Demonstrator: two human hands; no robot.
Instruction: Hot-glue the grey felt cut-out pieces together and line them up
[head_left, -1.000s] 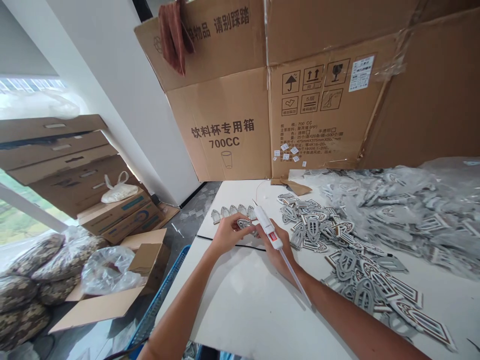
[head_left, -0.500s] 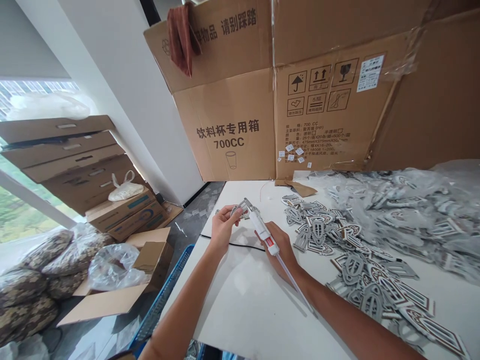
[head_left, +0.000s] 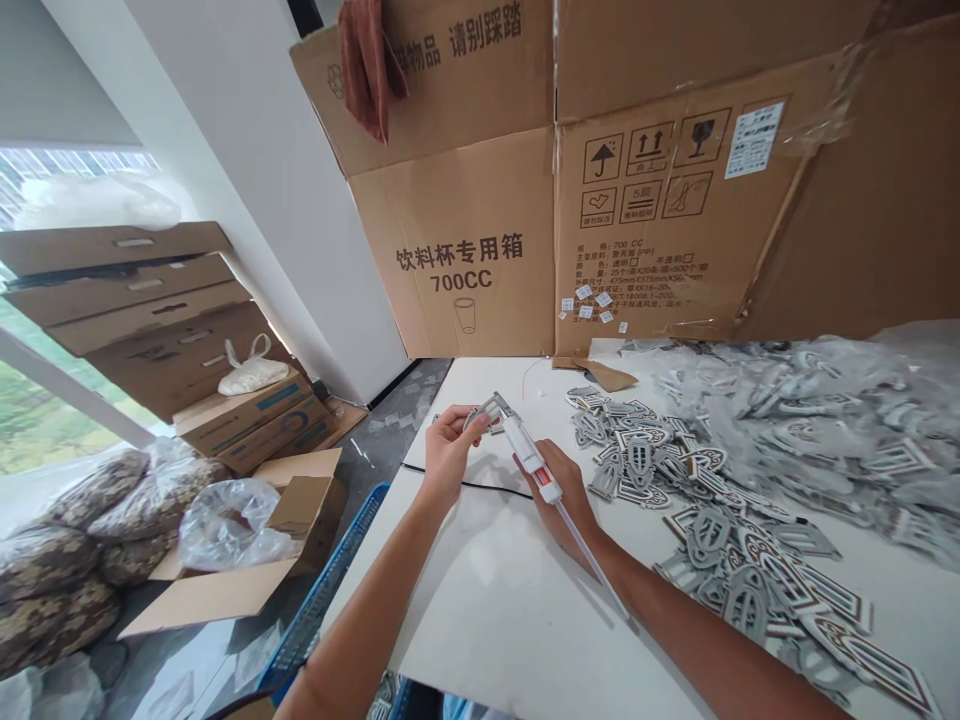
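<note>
The glue gun (head_left: 531, 460) sat wrapped in the right hand (head_left: 561, 498), fingers closed round its white body, nozzle pointing at a grey cutout (head_left: 477, 420) pinched in the left hand (head_left: 448, 450), apparently held close for that aim. More cutouts (head_left: 639, 462) lay heaped on the table (head_left: 487, 570), within easy reach

White hot glue gun (head_left: 529, 458), tip just beside a grey cutout (head_left: 478, 420)

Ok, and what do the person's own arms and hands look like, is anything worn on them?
Both forearms are bare as far as the view reaches: neither the left arm nor the right arm shows a sleeve. The left hand and the right hand wear no gloves, and no watch, ring or bracelet shows on either.
</note>
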